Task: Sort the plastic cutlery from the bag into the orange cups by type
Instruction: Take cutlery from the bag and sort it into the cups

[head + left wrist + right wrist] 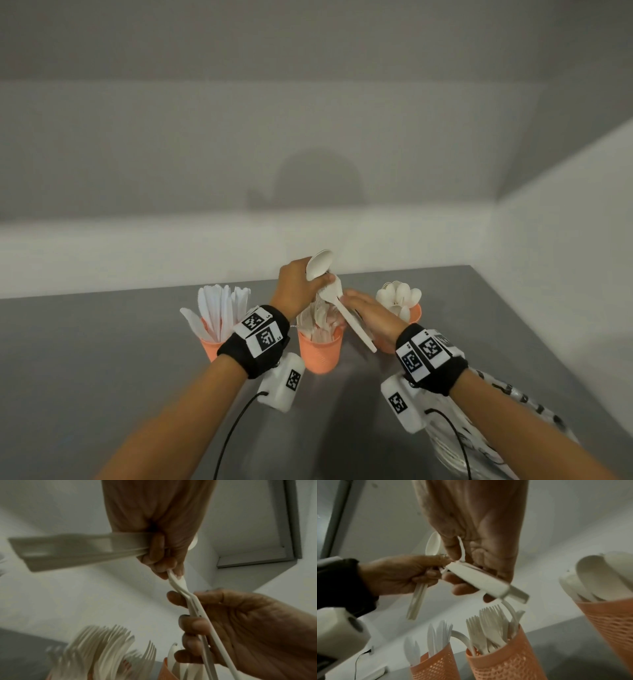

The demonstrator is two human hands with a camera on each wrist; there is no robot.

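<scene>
Head view: the bag (479, 442) is cut off at the lower right edge and partly hidden under the right forearm, so its contents cannot be made out. Spoons (320, 265) are gripped by the curled left hand (298, 291) above the middle orange cup (320, 353), which is filled with forks. A second bundle of white cutlery (352, 323) is held in the right hand's (371, 317) curled fingers; its type is blurred in both wrist views. Knives are seen in the left cup (212, 349), spoons in the right cup (414, 311), half hidden behind the right hand. The cups are set on a grey table (102, 342) against pale walls (239, 154).
</scene>
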